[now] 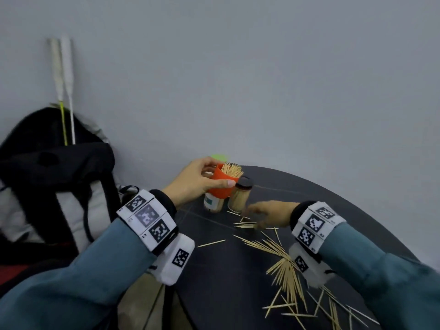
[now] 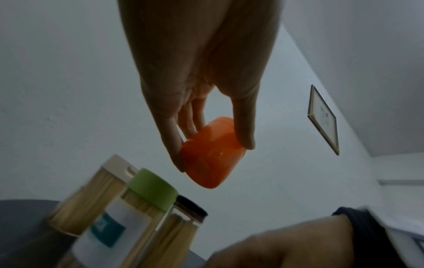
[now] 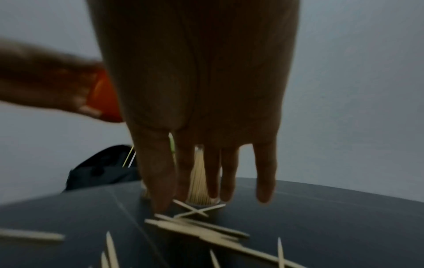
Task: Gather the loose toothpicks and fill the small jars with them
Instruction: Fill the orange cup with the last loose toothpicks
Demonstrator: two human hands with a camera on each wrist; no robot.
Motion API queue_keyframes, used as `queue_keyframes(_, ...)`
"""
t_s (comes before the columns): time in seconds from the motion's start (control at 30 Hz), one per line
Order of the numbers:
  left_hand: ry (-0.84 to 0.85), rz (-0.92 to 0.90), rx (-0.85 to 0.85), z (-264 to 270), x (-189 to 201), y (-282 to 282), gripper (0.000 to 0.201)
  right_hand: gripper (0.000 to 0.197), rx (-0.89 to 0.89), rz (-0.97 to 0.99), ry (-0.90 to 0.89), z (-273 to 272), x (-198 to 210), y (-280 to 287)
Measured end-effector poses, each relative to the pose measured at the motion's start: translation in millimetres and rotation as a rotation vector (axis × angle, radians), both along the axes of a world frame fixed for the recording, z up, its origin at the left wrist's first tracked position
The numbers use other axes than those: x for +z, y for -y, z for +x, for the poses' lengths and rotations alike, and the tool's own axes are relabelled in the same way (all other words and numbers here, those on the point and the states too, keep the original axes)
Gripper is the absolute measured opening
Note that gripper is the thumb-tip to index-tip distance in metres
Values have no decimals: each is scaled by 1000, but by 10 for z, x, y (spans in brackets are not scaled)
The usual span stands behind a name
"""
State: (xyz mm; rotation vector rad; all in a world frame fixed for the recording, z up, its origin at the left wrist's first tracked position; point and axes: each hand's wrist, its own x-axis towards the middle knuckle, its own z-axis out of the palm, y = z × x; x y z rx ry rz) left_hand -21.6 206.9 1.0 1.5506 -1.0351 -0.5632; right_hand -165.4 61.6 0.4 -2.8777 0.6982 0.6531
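Note:
My left hand (image 1: 220, 173) grips an orange jar (image 1: 221, 186) stuffed with toothpicks and holds it tilted above the standing jars; the left wrist view shows that hand (image 2: 213, 156) round the orange jar (image 2: 206, 175). Under it stand a labelled green-lidded jar (image 2: 128, 208), a white-lidded jar (image 2: 91, 195) and a black-lidded jar (image 1: 240, 196), all with toothpicks inside. My right hand (image 1: 251, 219) reaches down with straight fingers (image 3: 213, 181), its thumb touching the table beside a few loose toothpicks (image 3: 195, 228). A bigger scatter of toothpicks (image 1: 285, 265) lies nearer me.
The dark round table (image 1: 321, 198) ends close to the jars on the left and at the back. A black and grey backpack (image 1: 54, 167) with two white rods (image 1: 67, 91) leans on the wall at the left. A framed picture (image 2: 323, 119) hangs on the wall.

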Motion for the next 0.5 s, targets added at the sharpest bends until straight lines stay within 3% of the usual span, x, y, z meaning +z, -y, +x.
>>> queue_keyframes(0.23,22,26,43,168,-29,-172,56,57,95,-182,-71,220,-236,-29)
queue_keyframes(0.5,37,56,31,126,-33,-164,58,54,38,-138,70,71,-265,-27)
